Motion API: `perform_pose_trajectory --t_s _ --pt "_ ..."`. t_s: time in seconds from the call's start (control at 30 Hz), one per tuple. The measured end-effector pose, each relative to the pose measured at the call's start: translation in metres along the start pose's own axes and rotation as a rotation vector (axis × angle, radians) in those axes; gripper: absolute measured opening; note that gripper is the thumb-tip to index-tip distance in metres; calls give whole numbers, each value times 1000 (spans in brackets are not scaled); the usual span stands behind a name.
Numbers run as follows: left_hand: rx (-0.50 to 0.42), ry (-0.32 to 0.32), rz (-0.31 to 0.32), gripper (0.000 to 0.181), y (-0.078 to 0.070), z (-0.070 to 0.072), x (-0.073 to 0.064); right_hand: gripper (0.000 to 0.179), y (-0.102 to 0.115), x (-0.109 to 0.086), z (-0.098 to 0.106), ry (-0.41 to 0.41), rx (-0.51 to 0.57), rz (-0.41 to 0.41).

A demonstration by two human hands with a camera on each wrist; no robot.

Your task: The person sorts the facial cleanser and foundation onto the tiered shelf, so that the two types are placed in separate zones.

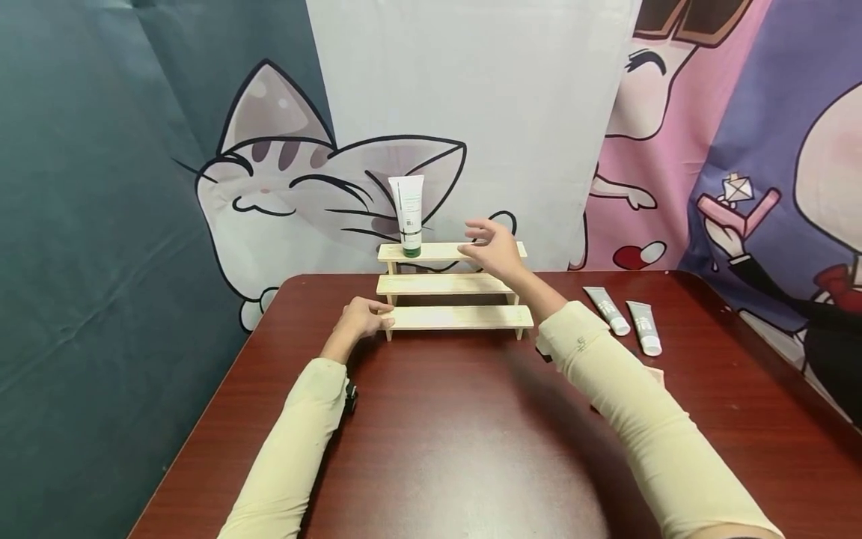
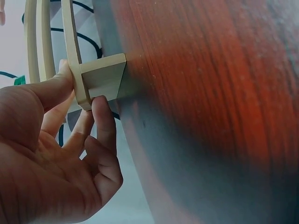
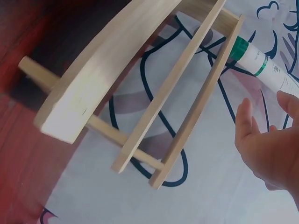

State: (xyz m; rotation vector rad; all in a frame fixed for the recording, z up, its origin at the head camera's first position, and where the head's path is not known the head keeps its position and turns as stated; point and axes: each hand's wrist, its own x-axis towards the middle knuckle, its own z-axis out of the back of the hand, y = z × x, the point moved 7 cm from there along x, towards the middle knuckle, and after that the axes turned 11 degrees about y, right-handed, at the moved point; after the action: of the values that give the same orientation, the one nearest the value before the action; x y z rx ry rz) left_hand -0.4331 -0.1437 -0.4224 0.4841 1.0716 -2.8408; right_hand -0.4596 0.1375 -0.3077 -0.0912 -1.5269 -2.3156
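A three-step wooden display rack (image 1: 458, 317) stands at the table's far edge. My left hand (image 1: 361, 317) grips the left end of its lowest step; in the left wrist view the thumb lies on the step's top face, with fingers curled below the edge. On the top step, near its left end, a white squeeze tube (image 1: 408, 213) stands upright on its green cap (image 3: 238, 48). To the right of that tube, my right hand (image 1: 497, 251) is raised over the rack's right part, thumb and fingers parted with nothing between them.
Two smaller grey tubes with white caps, a nearer one (image 1: 644, 329) and a farther one (image 1: 607, 310), lie on the dark red table (image 1: 431, 449) right of the rack. A pale item (image 1: 655, 374) shows partly behind the right sleeve. A printed cartoon cloth (image 1: 471, 75) hangs behind.
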Motion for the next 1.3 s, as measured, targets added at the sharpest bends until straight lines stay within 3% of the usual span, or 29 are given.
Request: perform_pose_trajectory --t_s 0.67,1.3 --pt "-9 5 -66 34 -3 -1 -2 50 3 -41 38 12 8 -89" --pt "2 20 -27 35 -1 1 -1 54 -17 -84 93 -44 -63 -108"
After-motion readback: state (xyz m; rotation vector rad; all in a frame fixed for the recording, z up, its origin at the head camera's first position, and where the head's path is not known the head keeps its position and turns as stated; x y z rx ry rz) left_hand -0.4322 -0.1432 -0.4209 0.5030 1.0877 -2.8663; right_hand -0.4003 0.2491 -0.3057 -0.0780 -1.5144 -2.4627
